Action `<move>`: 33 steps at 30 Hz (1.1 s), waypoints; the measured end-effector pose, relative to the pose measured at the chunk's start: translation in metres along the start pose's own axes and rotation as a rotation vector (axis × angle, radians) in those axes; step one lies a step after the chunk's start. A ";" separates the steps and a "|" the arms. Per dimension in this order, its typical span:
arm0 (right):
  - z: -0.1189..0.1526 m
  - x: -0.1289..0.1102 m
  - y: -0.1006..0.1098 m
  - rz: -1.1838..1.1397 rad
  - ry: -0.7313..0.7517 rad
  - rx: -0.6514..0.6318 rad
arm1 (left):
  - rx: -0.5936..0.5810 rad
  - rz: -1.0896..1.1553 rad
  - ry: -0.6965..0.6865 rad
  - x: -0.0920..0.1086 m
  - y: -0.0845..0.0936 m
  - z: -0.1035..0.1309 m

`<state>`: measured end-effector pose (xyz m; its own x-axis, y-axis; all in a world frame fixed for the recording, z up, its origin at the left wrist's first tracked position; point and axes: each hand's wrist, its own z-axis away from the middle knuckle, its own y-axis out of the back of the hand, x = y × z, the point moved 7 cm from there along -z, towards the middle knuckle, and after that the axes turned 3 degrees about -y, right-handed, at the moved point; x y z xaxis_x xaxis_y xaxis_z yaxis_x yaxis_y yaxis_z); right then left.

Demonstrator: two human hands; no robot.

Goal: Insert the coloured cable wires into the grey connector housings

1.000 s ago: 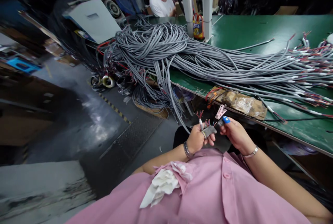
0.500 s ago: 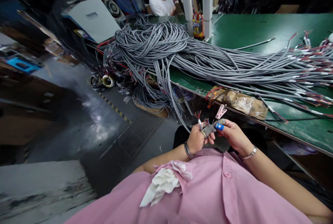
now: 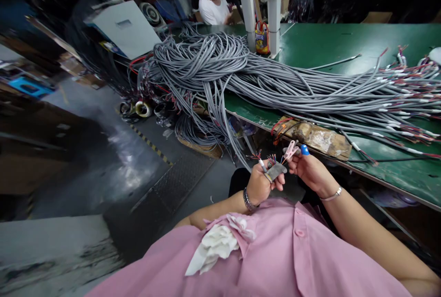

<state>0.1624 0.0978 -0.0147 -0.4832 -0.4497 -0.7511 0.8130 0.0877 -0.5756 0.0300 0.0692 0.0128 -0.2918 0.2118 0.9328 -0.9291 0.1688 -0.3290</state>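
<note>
My left hand [image 3: 261,184] is closed around the end of a grey cable [image 3: 264,167], whose thin coloured wires fan out above the fist. Grey wrapping covers its thumb. Just to the right, my right hand [image 3: 308,168] has a blue cover [image 3: 304,150] on one finger, and its fingers are bent together. A pink clip [image 3: 291,150] is at its fingertips, near the wire ends; whether the fingers grip it is too small to tell. The hands are slightly apart, in front of the bench edge.
Many grey cables [image 3: 275,83] lie along the green bench [image 3: 310,35], their stripped ends at the right. A taped wooden block [image 3: 317,138] sits at the bench's front edge. White posts [image 3: 246,2] rise behind. A person in a white shirt [image 3: 213,11] is across the bench.
My right hand has moved up and slightly right, away from my left hand, and its blue-covered finger now points upward. The pink clip is slightly lower. My left hand has barely moved.
</note>
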 end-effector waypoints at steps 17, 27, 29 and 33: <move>-0.021 -0.001 0.000 -0.138 0.146 0.104 | -0.018 -0.008 0.055 -0.016 -0.007 -0.012; -0.012 0.004 -0.002 -0.227 0.001 0.020 | -0.039 -0.050 0.041 -0.017 0.000 -0.002; -0.010 0.003 -0.005 -0.215 -0.016 -0.014 | -0.044 -0.063 0.023 -0.014 0.000 0.001; -0.009 -0.001 -0.005 -0.158 0.047 0.040 | -0.009 -0.089 -0.007 -0.009 -0.002 0.002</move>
<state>0.1560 0.1059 -0.0139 -0.6199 -0.4133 -0.6670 0.7375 -0.0164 -0.6752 0.0336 0.0656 0.0056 -0.2093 0.1887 0.9595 -0.9494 0.1957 -0.2456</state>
